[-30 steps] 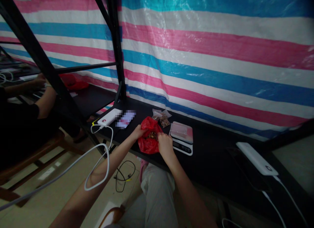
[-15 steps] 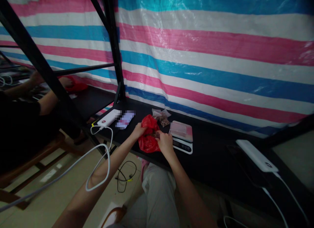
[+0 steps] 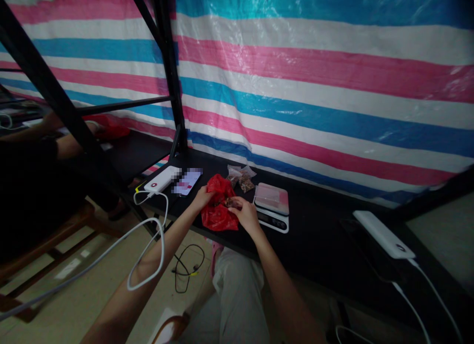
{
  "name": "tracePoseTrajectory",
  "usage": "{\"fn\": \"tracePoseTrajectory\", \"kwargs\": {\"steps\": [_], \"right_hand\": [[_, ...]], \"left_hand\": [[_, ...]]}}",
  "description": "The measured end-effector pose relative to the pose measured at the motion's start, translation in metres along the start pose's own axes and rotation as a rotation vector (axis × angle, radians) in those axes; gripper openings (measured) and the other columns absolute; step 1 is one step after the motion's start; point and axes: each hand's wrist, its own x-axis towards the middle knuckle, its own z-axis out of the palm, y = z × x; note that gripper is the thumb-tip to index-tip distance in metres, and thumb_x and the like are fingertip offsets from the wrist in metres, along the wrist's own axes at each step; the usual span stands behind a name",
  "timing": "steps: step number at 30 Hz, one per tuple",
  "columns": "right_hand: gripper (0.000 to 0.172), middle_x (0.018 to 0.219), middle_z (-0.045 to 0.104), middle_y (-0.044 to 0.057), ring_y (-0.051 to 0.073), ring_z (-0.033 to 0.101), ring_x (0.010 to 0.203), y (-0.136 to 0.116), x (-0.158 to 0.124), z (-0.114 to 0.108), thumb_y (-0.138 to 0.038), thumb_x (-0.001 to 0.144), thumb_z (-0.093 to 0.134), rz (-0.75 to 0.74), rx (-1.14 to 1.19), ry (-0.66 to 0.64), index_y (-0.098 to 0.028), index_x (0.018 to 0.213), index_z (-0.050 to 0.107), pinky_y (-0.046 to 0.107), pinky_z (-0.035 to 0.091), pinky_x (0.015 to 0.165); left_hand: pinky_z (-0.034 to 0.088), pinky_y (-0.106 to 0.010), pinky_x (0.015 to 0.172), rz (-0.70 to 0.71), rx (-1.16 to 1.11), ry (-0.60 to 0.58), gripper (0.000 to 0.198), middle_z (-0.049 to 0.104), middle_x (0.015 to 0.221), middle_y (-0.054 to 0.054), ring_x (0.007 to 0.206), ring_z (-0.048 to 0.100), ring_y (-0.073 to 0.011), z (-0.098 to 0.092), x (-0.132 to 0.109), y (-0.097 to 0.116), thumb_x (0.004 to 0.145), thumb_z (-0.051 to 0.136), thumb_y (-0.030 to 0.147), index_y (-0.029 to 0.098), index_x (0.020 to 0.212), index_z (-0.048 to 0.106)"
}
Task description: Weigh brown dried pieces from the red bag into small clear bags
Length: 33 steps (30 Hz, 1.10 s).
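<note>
A red plastic bag [image 3: 217, 213] lies on the black table [image 3: 322, 235] in front of me, with brownish bits showing at its mouth. My left hand [image 3: 203, 197] grips the bag's left edge with closed fingers. My right hand [image 3: 244, 214] pinches at the bag's opening on its right side, with something small and brown at the fingertips. Just right of that hand stands a small white kitchen scale [image 3: 272, 205] with a pinkish clear bag on its platform. Two small clear bags of brown pieces [image 3: 241, 177] lie behind the red bag.
A white power bank [image 3: 162, 179] with a white cable and a phone [image 3: 187, 181] lie at the table's left. Another power bank [image 3: 382, 234] lies at the right. A black rack post [image 3: 168, 77] rises at the back. Another person's arms [image 3: 62, 139] work at the left table.
My right hand has shifted from the bag's lower right up to its opening. The bag's mouth is wider and the view has drifted slightly left. The person at left moved their arms.
</note>
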Motion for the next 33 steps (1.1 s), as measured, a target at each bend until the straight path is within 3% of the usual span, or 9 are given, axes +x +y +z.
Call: {"fn": "tracePoseTrajectory", "kwargs": {"steps": [5, 8, 11, 14, 18, 21, 24, 27, 33], "right_hand": [[0.035, 0.102, 0.066, 0.004, 0.019, 0.061, 0.096, 0.008, -0.003, -0.008, -0.028, 0.070, 0.064, -0.095, 0.449, 0.037, -0.022, 0.103, 0.056, 0.033, 0.044, 0.087], [0.038, 0.107, 0.064, 0.006, 0.020, 0.058, 0.101, 0.010, -0.011, -0.029, -0.031, 0.069, 0.064, -0.123, 0.505, 0.075, -0.021, 0.104, 0.055, 0.035, 0.042, 0.091], [0.038, 0.110, 0.062, 0.007, 0.021, 0.057, 0.103, 0.020, -0.020, -0.058, -0.033, 0.070, 0.064, -0.111, 0.496, 0.132, -0.021, 0.105, 0.055, 0.037, 0.040, 0.093], [0.038, 0.109, 0.062, 0.008, 0.022, 0.057, 0.104, 0.040, -0.028, -0.087, -0.033, 0.069, 0.065, -0.061, 0.448, 0.231, -0.021, 0.103, 0.055, 0.038, 0.040, 0.093], [0.039, 0.111, 0.061, 0.010, 0.023, 0.055, 0.105, 0.068, -0.036, -0.121, -0.035, 0.070, 0.063, 0.003, 0.336, 0.314, -0.020, 0.105, 0.054, 0.040, 0.038, 0.093], [0.039, 0.112, 0.060, 0.010, 0.024, 0.054, 0.106, 0.080, -0.042, -0.142, -0.036, 0.070, 0.061, 0.042, 0.209, 0.329, -0.020, 0.106, 0.055, 0.042, 0.038, 0.091], [0.039, 0.113, 0.060, 0.009, 0.025, 0.053, 0.106, 0.083, -0.047, -0.158, -0.037, 0.071, 0.060, 0.068, 0.131, 0.295, -0.022, 0.106, 0.055, 0.042, 0.039, 0.088], [0.038, 0.111, 0.061, 0.008, 0.024, 0.054, 0.105, 0.082, -0.050, -0.168, -0.036, 0.070, 0.060, 0.072, 0.107, 0.272, -0.022, 0.106, 0.056, 0.042, 0.039, 0.088], [0.037, 0.109, 0.062, 0.006, 0.022, 0.056, 0.101, 0.075, -0.053, -0.176, -0.034, 0.070, 0.059, 0.028, 0.091, 0.252, -0.022, 0.106, 0.057, 0.040, 0.041, 0.088]], "left_hand": [[0.044, -0.037, 0.083, 0.094, 0.253, 0.122, 0.037, 0.063, 0.099, -0.009, 0.096, 0.057, -0.0251, -0.019, 0.006, 0.000, 0.061, 0.062, 0.017, 0.015, 0.098, 0.055], [0.032, -0.049, 0.095, 0.203, 0.591, 0.288, 0.053, 0.053, 0.118, -0.013, 0.112, 0.047, -0.0295, -0.025, -0.003, 0.008, 0.064, 0.061, 0.018, 0.017, 0.115, 0.045], [0.023, -0.055, 0.098, 0.323, 0.664, 0.360, 0.054, 0.048, 0.124, -0.012, 0.119, 0.040, -0.0298, -0.020, -0.018, 0.024, 0.068, 0.058, 0.018, 0.019, 0.119, 0.039], [0.026, -0.048, 0.100, 0.536, 0.576, 0.225, 0.043, 0.048, 0.123, -0.009, 0.119, 0.040, -0.0250, 0.002, -0.031, 0.044, 0.072, 0.054, 0.017, 0.021, 0.113, 0.044], [0.027, -0.041, 0.102, 0.817, 0.549, -0.286, 0.042, 0.045, 0.127, -0.008, 0.122, 0.037, -0.0221, 0.057, -0.030, 0.060, 0.075, 0.056, 0.027, 0.022, 0.115, 0.045], [0.023, -0.045, 0.103, 0.838, 0.687, -0.560, 0.063, 0.038, 0.134, -0.013, 0.128, 0.028, -0.0265, 0.107, -0.016, 0.061, 0.070, 0.063, 0.038, 0.018, 0.125, 0.037], [0.021, -0.048, 0.102, 0.796, 0.796, -0.611, 0.078, 0.034, 0.135, -0.017, 0.128, 0.026, -0.0301, 0.150, 0.001, 0.059, 0.066, 0.065, 0.044, 0.015, 0.130, 0.030], [0.023, -0.049, 0.099, 0.774, 0.835, -0.590, 0.077, 0.041, 0.131, -0.018, 0.123, 0.035, -0.0316, 0.175, 0.015, 0.057, 0.066, 0.065, 0.044, 0.014, 0.129, 0.032], [0.029, -0.042, 0.096, 0.781, 0.586, -0.590, 0.064, 0.056, 0.116, -0.010, 0.112, 0.047, -0.0292, 0.178, 0.027, 0.054, 0.057, 0.073, 0.040, 0.021, 0.115, 0.052]]}}
